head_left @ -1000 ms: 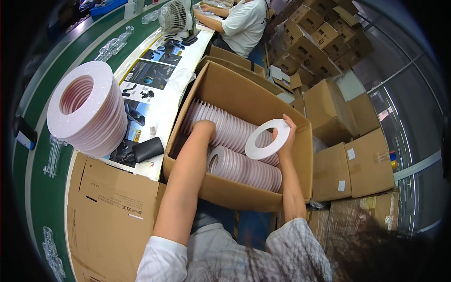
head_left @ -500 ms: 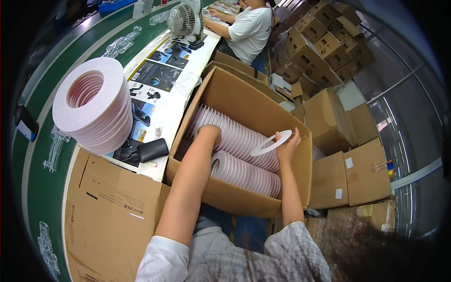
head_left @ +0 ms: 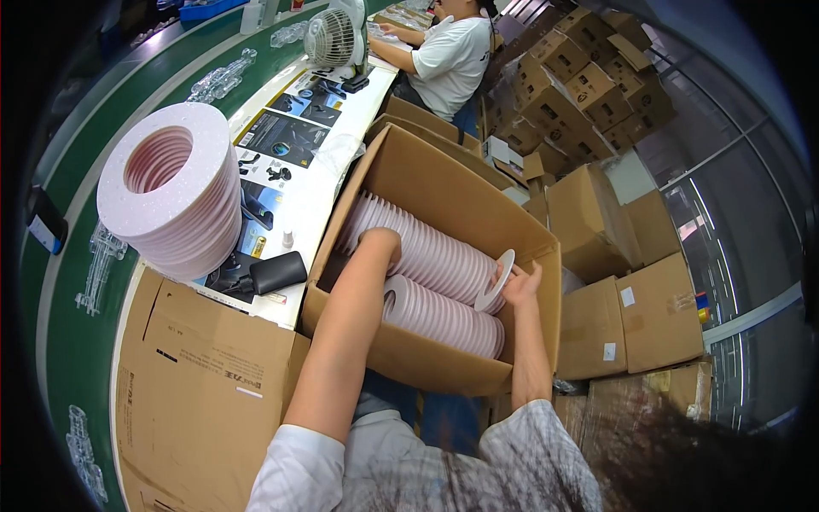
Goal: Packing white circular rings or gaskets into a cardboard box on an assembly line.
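Two rows of flat white-pink rings lie on their sides in an open cardboard box: a longer back row and a shorter front row. At the right end of the back row, a single white ring stands nearly upright, facing the row. My right hand grips that ring by its right edge, with some fingers spread. My left hand reaches down into the box at the left end of the back row; its fingers are hidden. To the left stands a tall stack of the same rings.
A black pouch-like item and a small white bottle sit on the table by the box. Farther off are a fan and a seated co-worker. Cardboard cartons fill the right side; a green conveyor curves along the left.
My right hand has lowered the single ring and turned it from a slanted pose to nearly upright against the back row's right end. My left hand stays in place.
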`<state>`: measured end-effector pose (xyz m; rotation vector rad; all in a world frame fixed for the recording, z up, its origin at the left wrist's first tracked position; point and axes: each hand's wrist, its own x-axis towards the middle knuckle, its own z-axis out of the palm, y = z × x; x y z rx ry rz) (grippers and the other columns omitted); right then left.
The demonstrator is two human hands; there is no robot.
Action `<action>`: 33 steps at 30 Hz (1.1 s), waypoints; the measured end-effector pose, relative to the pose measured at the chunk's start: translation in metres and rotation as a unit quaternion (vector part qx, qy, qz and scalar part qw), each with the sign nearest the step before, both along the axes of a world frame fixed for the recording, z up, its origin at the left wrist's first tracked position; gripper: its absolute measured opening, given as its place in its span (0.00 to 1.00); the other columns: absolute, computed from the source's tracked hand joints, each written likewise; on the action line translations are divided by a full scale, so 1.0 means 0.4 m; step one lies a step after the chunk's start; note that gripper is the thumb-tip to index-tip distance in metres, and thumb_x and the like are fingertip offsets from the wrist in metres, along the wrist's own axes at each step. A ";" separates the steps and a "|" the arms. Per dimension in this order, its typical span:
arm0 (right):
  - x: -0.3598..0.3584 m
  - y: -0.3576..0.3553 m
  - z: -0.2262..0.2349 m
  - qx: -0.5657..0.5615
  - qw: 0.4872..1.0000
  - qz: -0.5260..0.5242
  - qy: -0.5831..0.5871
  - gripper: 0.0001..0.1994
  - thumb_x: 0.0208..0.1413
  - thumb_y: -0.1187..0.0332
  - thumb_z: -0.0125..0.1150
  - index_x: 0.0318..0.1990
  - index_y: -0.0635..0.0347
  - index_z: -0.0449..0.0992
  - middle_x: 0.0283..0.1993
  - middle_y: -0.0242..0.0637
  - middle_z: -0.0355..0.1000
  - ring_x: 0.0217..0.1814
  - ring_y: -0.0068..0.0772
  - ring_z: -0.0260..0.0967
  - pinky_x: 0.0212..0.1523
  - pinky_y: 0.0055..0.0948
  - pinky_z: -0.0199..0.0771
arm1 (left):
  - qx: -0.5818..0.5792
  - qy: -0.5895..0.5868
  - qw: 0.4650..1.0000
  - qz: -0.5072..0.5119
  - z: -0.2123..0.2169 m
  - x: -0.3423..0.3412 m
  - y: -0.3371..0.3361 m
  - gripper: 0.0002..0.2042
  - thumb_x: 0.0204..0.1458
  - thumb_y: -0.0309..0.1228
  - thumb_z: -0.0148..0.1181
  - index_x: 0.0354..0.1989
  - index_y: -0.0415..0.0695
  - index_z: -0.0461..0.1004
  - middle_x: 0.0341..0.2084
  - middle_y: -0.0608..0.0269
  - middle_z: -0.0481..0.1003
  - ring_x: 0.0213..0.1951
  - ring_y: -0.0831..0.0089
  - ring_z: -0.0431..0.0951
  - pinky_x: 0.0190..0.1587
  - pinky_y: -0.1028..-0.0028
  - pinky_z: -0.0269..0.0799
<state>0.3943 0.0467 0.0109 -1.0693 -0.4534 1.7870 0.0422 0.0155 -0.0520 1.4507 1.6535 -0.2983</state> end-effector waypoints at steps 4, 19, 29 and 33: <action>0.031 0.053 0.099 0.058 0.951 0.066 -0.296 0.23 0.49 0.57 0.55 0.46 0.69 0.67 0.34 0.44 0.71 0.27 0.34 0.69 0.33 0.36 0.71 | 0.026 -0.008 0.999 -0.038 0.029 0.021 0.028 0.11 0.42 0.29 0.53 0.33 0.42 0.79 0.33 0.53 0.78 0.37 0.61 0.79 0.41 0.63 0.73; 0.120 0.003 -0.033 0.451 0.399 0.157 -0.783 0.09 0.37 0.78 0.51 0.31 0.65 0.70 0.33 0.55 0.69 0.38 0.58 0.67 0.38 0.46 0.66 | 0.094 -0.015 0.992 -0.085 0.106 0.048 -0.023 0.16 0.46 0.38 0.57 0.37 0.38 0.78 0.31 0.54 0.78 0.30 0.64 0.78 0.34 0.64 0.74; 0.117 0.000 -0.038 0.437 0.472 0.138 -0.753 0.17 0.33 0.73 0.58 0.37 0.62 0.75 0.41 0.49 0.73 0.48 0.50 0.69 0.47 0.43 0.68 | 0.063 -0.010 0.993 -0.099 0.122 0.050 -0.010 0.14 0.46 0.39 0.58 0.30 0.38 0.78 0.26 0.56 0.77 0.23 0.69 0.75 0.27 0.68 0.72; 0.072 0.016 -0.054 0.286 0.273 0.556 -0.731 0.11 0.35 0.67 0.59 0.28 0.64 0.74 0.33 0.52 0.73 0.40 0.54 0.70 0.45 0.47 0.67 | 0.042 -0.039 0.996 -0.070 0.143 0.022 -0.038 0.13 0.49 0.37 0.57 0.34 0.41 0.78 0.26 0.59 0.77 0.23 0.69 0.75 0.26 0.71 0.73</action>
